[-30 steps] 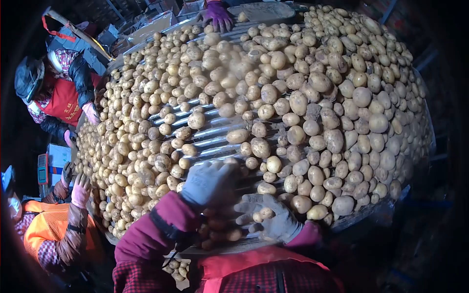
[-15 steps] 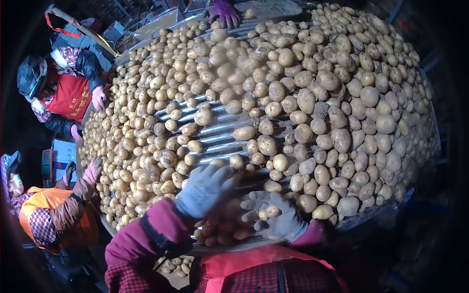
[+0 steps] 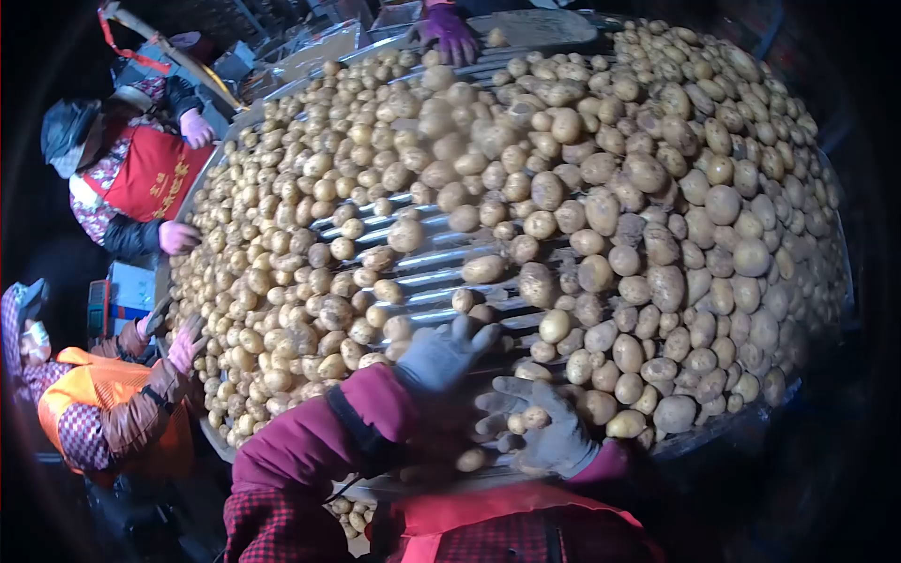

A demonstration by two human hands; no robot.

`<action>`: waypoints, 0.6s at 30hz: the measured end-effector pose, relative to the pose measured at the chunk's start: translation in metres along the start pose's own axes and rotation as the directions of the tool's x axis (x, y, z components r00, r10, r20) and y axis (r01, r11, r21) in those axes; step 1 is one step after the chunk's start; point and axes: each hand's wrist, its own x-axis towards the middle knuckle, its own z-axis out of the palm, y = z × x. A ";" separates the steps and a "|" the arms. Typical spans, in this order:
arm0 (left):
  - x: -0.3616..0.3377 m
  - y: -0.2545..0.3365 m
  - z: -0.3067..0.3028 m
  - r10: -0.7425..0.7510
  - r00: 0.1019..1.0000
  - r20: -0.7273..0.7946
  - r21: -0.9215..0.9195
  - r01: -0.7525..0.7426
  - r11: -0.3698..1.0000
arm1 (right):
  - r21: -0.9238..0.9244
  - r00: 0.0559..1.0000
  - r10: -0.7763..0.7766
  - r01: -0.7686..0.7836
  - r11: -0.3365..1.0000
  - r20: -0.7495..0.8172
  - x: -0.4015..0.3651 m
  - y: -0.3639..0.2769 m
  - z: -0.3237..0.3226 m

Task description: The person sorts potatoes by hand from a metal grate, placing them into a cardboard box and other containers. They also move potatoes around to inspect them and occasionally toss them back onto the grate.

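Observation:
My left hand (image 3: 441,355), in a grey glove, reaches over the metal bars (image 3: 427,253) with its fingers apart. Nothing shows in its grasp, and dark potatoes (image 3: 481,314) lie just past its fingertips. Close by on the right, my right hand (image 3: 544,427) is turned palm up in a dirty grey glove. Two small potatoes (image 3: 535,417) rest in its palm under curled fingers. A single potato (image 3: 471,460) sits below, between my forearm and the right hand. My left sleeve covers much of the bars nearest me.
A broad heap of potatoes (image 3: 713,244) surrounds the bars. At the left, a person in a red apron (image 3: 150,174) and one in an orange vest (image 3: 99,389) stand at the edge. Another person's purple glove (image 3: 449,36) is at the far side. More potatoes (image 3: 352,516) lie below.
My left hand has moved right, nearer my right hand, and potatoes by its fingers have shifted. My right hand keeps the small potatoes. The red-aproned person's upper hand has lifted off the heap.

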 end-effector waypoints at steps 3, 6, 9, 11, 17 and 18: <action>0.015 -0.011 0.044 0.078 0.987 -0.141 0.123 -0.060 0.991 | -0.112 0.998 -0.013 0.006 0.994 -0.056 0.003 0.000 -0.002; 0.024 -0.021 0.047 0.030 0.982 -0.184 -0.034 -0.037 0.999 | -0.123 0.999 -0.038 0.039 0.992 0.009 0.000 0.000 -0.007; 0.005 -0.020 0.026 -0.051 0.944 -0.327 -0.374 -0.080 0.924 | -0.142 0.997 -0.040 0.030 0.989 -0.071 0.005 -0.001 0.004; -0.029 0.006 -0.003 0.000 0.813 -0.583 -0.301 -0.217 0.929 | 0.100 0.988 0.052 -0.038 0.994 -0.145 0.008 -0.011 0.023; -0.072 0.023 -0.042 0.207 0.801 -0.562 -0.234 -0.394 0.889 | 0.188 1.000 0.009 -0.007 0.982 -0.009 0.012 -0.013 0.024; -0.077 0.008 -0.045 0.073 0.850 -0.522 -0.255 -0.237 0.937 | 0.104 0.992 0.060 -0.048 0.993 -0.115 0.006 -0.018 0.027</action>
